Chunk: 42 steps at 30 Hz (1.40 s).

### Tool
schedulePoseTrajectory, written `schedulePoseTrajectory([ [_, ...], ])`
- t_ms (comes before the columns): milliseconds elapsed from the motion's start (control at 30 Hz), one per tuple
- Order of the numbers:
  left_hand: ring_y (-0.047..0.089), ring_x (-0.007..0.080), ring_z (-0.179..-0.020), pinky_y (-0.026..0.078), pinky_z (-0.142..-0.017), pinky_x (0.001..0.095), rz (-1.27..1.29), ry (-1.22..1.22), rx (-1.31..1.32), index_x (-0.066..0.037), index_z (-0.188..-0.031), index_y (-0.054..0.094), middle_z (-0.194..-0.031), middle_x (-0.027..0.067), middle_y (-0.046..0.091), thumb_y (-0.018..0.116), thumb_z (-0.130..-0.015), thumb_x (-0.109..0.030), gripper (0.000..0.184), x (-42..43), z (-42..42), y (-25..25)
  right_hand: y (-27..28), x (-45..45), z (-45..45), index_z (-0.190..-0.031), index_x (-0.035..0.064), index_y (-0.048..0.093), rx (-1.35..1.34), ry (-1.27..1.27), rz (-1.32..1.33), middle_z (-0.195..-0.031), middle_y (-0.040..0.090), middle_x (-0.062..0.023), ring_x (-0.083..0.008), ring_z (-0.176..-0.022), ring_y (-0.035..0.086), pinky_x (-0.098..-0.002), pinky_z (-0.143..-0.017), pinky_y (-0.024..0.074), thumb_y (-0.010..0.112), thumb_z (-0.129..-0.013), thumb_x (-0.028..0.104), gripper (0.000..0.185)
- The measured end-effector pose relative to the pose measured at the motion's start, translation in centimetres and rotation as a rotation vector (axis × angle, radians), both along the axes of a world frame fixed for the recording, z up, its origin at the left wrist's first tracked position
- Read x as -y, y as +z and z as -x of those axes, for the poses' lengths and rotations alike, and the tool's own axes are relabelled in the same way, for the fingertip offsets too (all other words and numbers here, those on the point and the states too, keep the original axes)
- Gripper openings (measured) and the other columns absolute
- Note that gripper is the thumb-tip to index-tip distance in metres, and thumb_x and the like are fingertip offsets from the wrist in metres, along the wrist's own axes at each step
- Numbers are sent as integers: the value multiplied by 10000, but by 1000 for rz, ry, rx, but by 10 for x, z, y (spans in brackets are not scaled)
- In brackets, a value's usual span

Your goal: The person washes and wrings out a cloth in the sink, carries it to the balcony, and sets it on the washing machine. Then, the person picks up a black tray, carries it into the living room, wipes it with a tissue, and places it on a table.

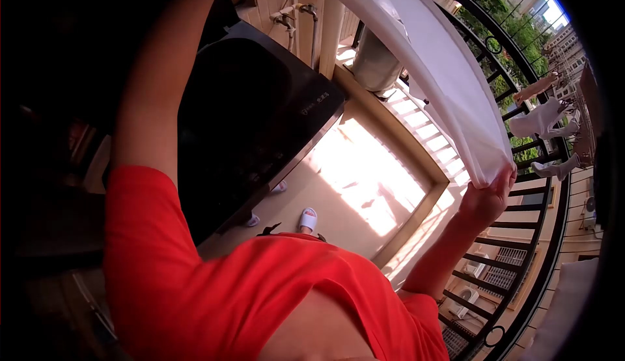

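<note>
A long piece of white cloth (pixel 436 55) stretches in the air from the top edge of the view down to my right hand (pixel 488 198). The fingers of that hand are closed around the cloth's lower end, bunching it. My left arm (pixel 156 94) is raised and runs out through the top of the view, so its hand is hidden. What kind of laundry the cloth is, I cannot tell.
A black top-panelled machine (pixel 260 120) stands on the left, below wall taps (pixel 293 19). Black railing bars (pixel 501 263) run along the right. White socks (pixel 540 123) hang from a rack there. A grey-white bin-like container (pixel 374 61) stands behind the cloth.
</note>
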<state>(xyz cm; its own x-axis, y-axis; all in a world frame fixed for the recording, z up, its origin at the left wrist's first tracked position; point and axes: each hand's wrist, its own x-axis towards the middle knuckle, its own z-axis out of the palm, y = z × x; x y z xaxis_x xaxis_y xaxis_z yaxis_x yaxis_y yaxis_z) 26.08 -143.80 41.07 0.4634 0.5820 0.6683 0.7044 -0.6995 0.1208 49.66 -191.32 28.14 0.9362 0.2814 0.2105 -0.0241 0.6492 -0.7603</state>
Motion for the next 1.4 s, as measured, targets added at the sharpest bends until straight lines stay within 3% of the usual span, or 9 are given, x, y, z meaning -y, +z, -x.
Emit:
schedulePoseTrajectory([
  [100,502,307,-1114,381,-962,373,-160,-52,13,-55,-1207,489,-1211,212,514,533,-821,-203,415,-54,78,-30,-11,-31,27,-1196,89,417,-83,86,15,-1115,529,-81,-188,-1043,514,-349,-933,410,443,-949,172,262],
  [167,410,288,-1225,314,-1027,352,275,379,-34,-106,-1269,455,-1316,198,428,503,-856,-235,435,39,101,-20,-27,-42,53,-1151,105,449,101,181,237,-1060,558,-57,-154,-1002,534,-318,-866,442,464,-941,175,222],
  [267,610,327,-894,502,-673,458,319,174,263,-53,-1233,403,-1066,189,576,561,-750,-152,518,-19,182,-117,-35,-53,111,-1030,106,491,-103,357,201,-922,558,-8,-87,-812,518,-217,-722,432,496,-932,188,128],
  [467,632,273,-763,539,-518,346,646,245,469,-48,-1196,433,-971,142,612,551,-752,-144,469,2,249,-198,-82,-47,187,-998,60,491,38,490,337,-869,552,-27,-68,-682,494,-192,-583,399,526,-919,198,162],
  [600,635,155,-737,528,-526,254,965,223,416,-88,-1090,579,-931,59,646,538,-794,-121,301,35,264,-178,-105,-28,211,-957,25,521,43,626,521,-832,567,-52,-99,-547,507,-227,-536,411,530,-911,178,161],
  [733,628,102,-751,516,-566,221,1100,142,391,-83,-1067,621,-943,17,646,542,-852,-169,244,42,306,-167,-142,3,236,-1081,27,547,197,827,734,-1178,506,-100,-165,-954,574,-276,-758,504,574,-869,111,230],
  [867,632,111,-784,513,-623,233,760,60,329,-89,-1100,608,-1024,18,638,531,-898,-231,258,73,368,-142,-166,18,247,-1075,27,555,622,750,1045,-1379,346,-86,-235,-1025,550,-311,-727,513,610,-821,81,265],
  [1133,591,121,-945,479,-753,257,716,70,624,-125,-1204,545,-1149,20,590,519,-910,-333,362,239,557,-92,-128,-4,276,-1012,10,591,786,979,1087,-902,653,-75,-151,-774,626,-271,-654,488,580,-859,96,176],
  [1400,533,202,-1044,451,-850,342,1207,212,1066,-42,-1364,307,-1230,133,502,398,-933,-463,610,394,573,-247,-81,-93,348,-1054,23,570,1082,777,715,-916,646,-116,-186,-849,618,-286,-746,474,568,-878,135,209],
])
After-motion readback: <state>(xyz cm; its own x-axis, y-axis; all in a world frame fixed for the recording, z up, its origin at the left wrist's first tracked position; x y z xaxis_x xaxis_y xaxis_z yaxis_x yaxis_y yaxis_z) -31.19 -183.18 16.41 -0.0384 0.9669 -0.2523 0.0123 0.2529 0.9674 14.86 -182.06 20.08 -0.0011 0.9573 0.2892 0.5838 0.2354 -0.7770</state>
